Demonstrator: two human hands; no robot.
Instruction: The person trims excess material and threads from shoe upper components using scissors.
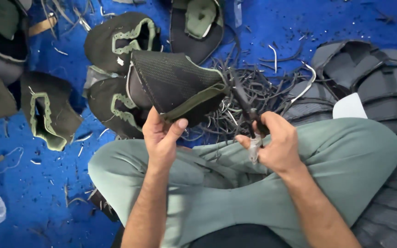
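Left hand [161, 135] pinched the shoe upper [175, 87] by its green-trimmed lower edge, upper sat just above the knees, 12 o'clock of the hand. Right hand [274, 144] was clenched on scissors [246, 110], blades pointing to 11 o'clock, tips at the upper's right corner. Scrap pile [263, 87] behind, more uppers [120, 39] at 10 o'clock on blue floor [47, 183].

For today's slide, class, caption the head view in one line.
Left hand holds a dark shoe upper; right hand grips scissors above blue floor.
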